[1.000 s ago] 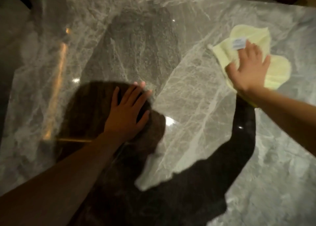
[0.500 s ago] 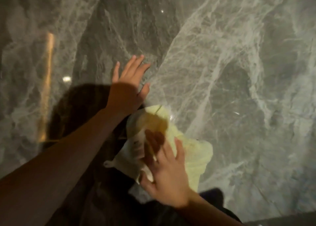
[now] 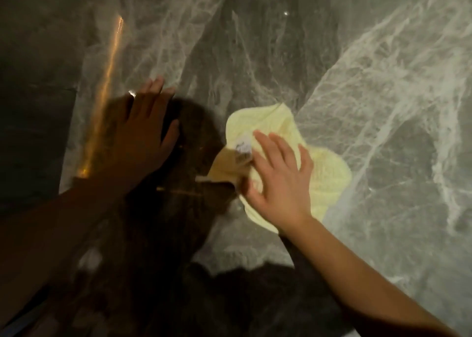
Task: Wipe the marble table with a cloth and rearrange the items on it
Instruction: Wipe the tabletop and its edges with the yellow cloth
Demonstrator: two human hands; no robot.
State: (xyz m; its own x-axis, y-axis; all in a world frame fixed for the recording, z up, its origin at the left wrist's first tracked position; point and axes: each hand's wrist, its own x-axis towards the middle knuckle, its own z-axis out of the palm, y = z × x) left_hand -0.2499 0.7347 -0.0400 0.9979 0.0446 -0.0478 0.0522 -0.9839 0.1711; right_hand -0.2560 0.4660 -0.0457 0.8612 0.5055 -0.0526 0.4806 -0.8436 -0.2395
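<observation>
Nearest, the right hand point(image 3: 278, 181) lies flat on the yellow cloth point(image 3: 328, 175), its grip open, with the fingers spread and pressing rather than clutching. The cloth sits bunched on the marble counter point(image 3: 383, 81). Most of it shows beyond and to the right of that hand, with no clear long axis, so a wipe could likely run either way. Left of the cloth and apart from it, the left hand point(image 3: 143, 137) rests flat on the counter, grip open, holding nothing. The cloth's left corner, by its label point(image 3: 243, 148), is lost in shadow. No other items are in view.
</observation>
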